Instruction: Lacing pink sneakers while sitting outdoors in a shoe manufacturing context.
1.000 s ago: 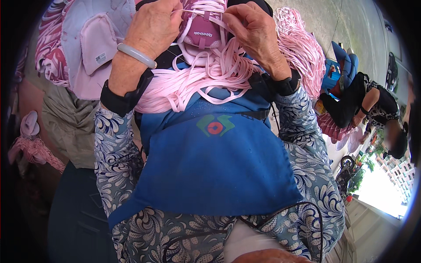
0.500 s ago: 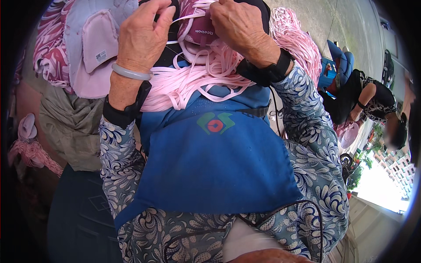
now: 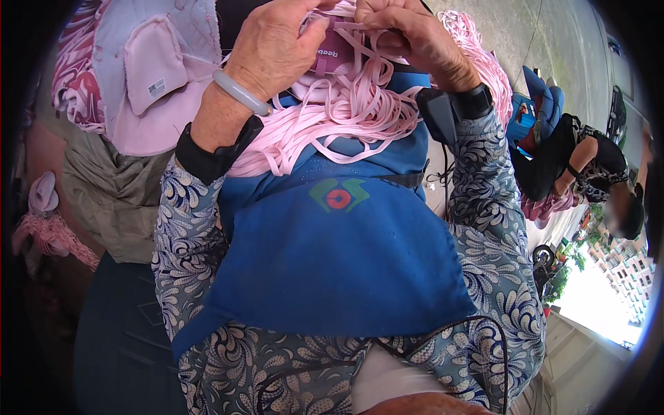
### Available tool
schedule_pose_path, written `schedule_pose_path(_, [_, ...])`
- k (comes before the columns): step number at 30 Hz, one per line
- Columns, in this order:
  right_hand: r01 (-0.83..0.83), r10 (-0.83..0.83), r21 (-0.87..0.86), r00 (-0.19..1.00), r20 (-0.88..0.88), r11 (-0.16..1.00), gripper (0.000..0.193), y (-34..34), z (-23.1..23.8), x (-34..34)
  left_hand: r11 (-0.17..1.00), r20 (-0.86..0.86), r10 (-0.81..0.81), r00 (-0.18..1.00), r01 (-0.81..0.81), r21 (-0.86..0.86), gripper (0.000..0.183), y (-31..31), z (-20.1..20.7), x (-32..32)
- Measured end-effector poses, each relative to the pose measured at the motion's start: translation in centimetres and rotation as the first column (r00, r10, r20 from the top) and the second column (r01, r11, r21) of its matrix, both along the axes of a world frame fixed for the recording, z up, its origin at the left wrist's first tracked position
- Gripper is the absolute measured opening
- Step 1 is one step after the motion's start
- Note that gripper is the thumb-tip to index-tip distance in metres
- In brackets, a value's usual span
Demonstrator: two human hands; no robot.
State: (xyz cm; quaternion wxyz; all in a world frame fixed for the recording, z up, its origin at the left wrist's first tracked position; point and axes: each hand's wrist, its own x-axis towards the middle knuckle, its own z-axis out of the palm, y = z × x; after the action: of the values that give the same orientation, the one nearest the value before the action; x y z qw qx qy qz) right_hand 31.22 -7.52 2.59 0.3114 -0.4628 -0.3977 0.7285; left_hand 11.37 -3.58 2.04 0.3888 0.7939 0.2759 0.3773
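Observation:
A maroon-and-pink shoe upper (image 3: 333, 52) lies in front of me at the top of the picture, partly covered by my hands. Over its left side my left hand (image 3: 280, 43) is curled, the fingertips partly cut off by the upper edge, so what they grip is hidden. My right hand (image 3: 420, 40) is closed at the shoe's right side, pinching a pale pink shoelace (image 3: 349, 25) that stretches across the upper. A heap of loose pink shoelaces (image 3: 325, 117) spreads over my lap below the shoe, on the blue apron (image 3: 339, 270).
Pink fabric shoe pieces (image 3: 155, 69) are piled at the left beside a grey-green cloth (image 3: 111, 194). Another bundle of pink laces (image 3: 474, 52) hangs at the right. Farther right, a person (image 3: 584, 155) in dark clothes sits bent over pink material, near a blue object (image 3: 543, 104).
Both hands have shifted to the right. My left hand has come over the shoe's left side, and my right hand has turned, with lace now stretched beside it.

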Motion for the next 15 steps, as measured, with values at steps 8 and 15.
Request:
schedule_pose_path(8, [0.095,-0.143,0.314,0.981,0.133,0.945,0.020,-1.7,1.6,-1.8,0.713,-0.163,-0.420,0.893,0.213,-0.668,0.021,2.0,0.6,-0.6])
schedule_pose_path(15, [0.054,-0.294,0.475,0.844,0.448,0.878,0.019,-1.8,-0.2,0.6,0.711,-0.221,-0.428,0.876,0.175,-0.681,0.023,2.2,1.0,-3.6])
